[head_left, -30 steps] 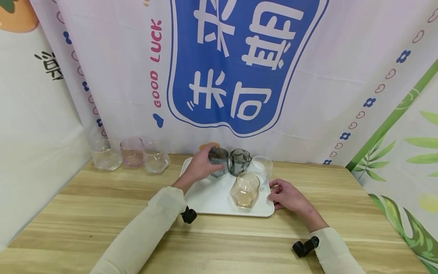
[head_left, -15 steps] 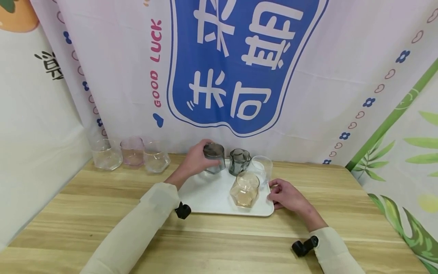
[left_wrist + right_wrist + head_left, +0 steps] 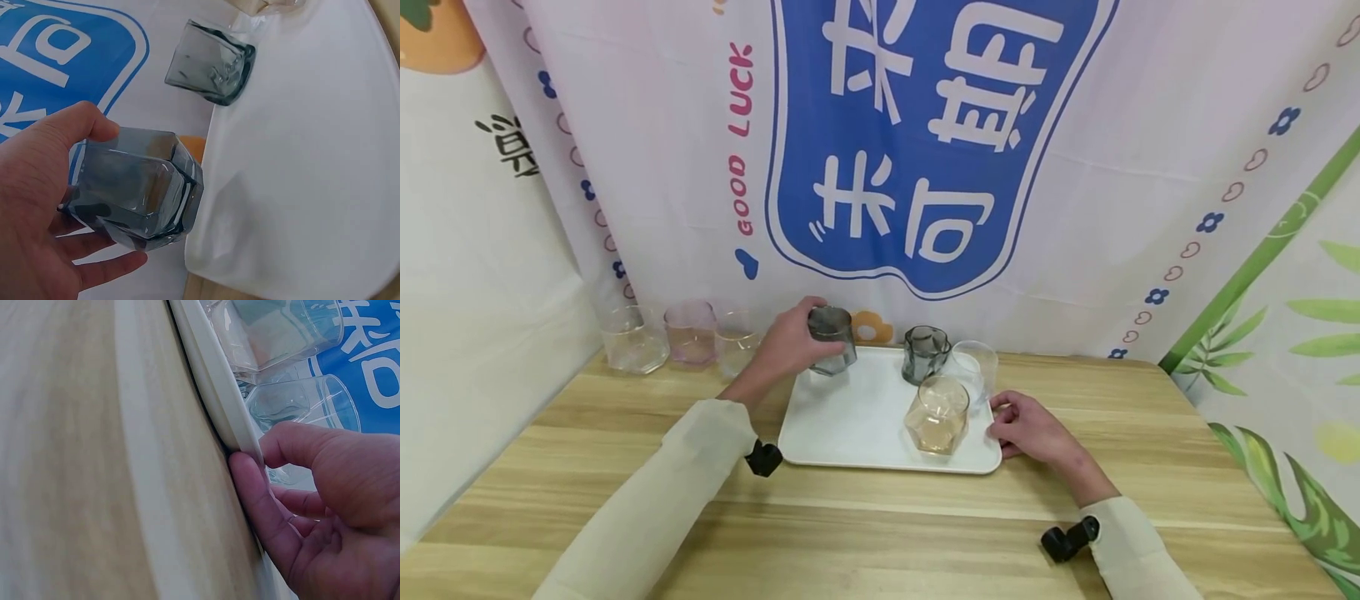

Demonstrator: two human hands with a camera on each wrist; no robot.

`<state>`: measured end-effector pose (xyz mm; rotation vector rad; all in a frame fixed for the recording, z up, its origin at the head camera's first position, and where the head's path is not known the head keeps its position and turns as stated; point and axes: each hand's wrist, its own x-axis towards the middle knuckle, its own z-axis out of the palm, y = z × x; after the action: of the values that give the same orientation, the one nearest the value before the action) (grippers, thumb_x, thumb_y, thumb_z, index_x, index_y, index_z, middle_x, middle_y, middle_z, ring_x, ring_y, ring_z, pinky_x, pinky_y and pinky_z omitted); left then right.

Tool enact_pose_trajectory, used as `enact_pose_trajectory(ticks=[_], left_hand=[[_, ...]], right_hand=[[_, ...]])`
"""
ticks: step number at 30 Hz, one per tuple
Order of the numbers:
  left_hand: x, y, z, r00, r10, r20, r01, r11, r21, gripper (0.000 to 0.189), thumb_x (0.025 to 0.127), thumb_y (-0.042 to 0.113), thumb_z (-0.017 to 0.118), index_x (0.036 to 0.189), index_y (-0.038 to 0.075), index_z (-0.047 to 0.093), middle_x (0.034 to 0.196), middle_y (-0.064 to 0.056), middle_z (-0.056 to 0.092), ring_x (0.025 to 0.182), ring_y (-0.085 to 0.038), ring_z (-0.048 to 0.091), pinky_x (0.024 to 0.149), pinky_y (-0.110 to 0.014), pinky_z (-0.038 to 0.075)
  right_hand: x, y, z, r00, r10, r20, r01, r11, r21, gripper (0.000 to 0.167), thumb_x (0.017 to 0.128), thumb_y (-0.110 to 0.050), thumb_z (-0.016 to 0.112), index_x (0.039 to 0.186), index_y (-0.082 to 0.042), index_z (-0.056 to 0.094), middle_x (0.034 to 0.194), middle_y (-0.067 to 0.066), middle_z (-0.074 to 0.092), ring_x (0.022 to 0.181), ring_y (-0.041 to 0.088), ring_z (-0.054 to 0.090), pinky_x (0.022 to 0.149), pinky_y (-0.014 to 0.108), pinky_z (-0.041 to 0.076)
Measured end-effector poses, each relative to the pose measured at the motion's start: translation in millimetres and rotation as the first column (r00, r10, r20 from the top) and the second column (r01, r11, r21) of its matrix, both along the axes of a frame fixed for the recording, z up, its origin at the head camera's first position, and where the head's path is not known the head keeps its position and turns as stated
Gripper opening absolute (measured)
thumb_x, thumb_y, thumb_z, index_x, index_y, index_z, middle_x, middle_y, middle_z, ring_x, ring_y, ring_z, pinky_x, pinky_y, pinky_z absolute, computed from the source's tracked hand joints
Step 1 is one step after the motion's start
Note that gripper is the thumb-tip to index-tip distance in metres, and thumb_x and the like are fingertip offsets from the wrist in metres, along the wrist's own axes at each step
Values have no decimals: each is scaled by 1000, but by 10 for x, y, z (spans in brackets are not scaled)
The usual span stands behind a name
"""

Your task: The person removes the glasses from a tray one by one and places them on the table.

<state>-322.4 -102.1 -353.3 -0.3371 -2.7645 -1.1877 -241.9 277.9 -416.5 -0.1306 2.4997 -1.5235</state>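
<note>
My left hand (image 3: 792, 340) grips a smoky grey faceted glass (image 3: 832, 340) over the back left corner of the white tray (image 3: 850, 425). In the left wrist view the thumb and fingers wrap the sides of this glass (image 3: 134, 187), and its shadow falls on the tray. My right hand (image 3: 1032, 429) pinches the tray's right rim, with the thumb on top and a finger below, as the right wrist view shows. Standing on the tray are a dark grey wavy glass (image 3: 925, 356), a clear glass (image 3: 976, 371) and an amber faceted glass (image 3: 937, 417).
Left of the tray, a clear glass (image 3: 635, 342), a pink glass (image 3: 690, 335) and another clear glass (image 3: 735, 342) stand in a row at the back of the wooden table (image 3: 880, 533). A printed cloth (image 3: 700, 167) hangs right behind the table.
My left hand has lifted the smoky grey glass from beside the wavy glass and carried it left to the tray's back left corner. The right hand stays at the tray's rim.
</note>
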Motion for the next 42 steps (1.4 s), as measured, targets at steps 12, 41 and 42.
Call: enact_pose_trajectory(ticks=[12, 41, 42], left_hand=[[8, -265, -7, 1000, 26, 14, -26, 999, -31, 81, 88, 33, 80, 151, 3, 40, 139, -24, 55, 119, -39, 55, 99, -55, 50], [-1, -615, 4, 1000, 31, -2, -31, 993, -115, 81, 88, 38, 80, 149, 0, 41, 140, -29, 54, 121, -43, 54, 102, -59, 46], [-2, -628, 1, 1000, 26, -7, -27, 993, -117, 81, 88, 38, 80, 149, 0, 41, 140, -29, 54, 121, -43, 54, 102, -59, 46]], right_hand=[[-3, -2, -10, 1000, 1, 4, -1, 1000, -6, 45, 91, 3, 66, 132, 12, 48, 98, 19, 60, 73, 23, 67, 64, 38, 62], [-14, 5, -24, 1000, -3, -2, 3, 1000, -5, 44, 91, 3, 66, 130, 12, 49, 96, 18, 60, 72, 23, 67, 63, 38, 62], [-14, 7, -22, 1000, -6, -2, 6, 1000, -2, 44, 91, 3, 66, 130, 11, 49, 96, 18, 60, 72, 23, 67, 63, 38, 62]])
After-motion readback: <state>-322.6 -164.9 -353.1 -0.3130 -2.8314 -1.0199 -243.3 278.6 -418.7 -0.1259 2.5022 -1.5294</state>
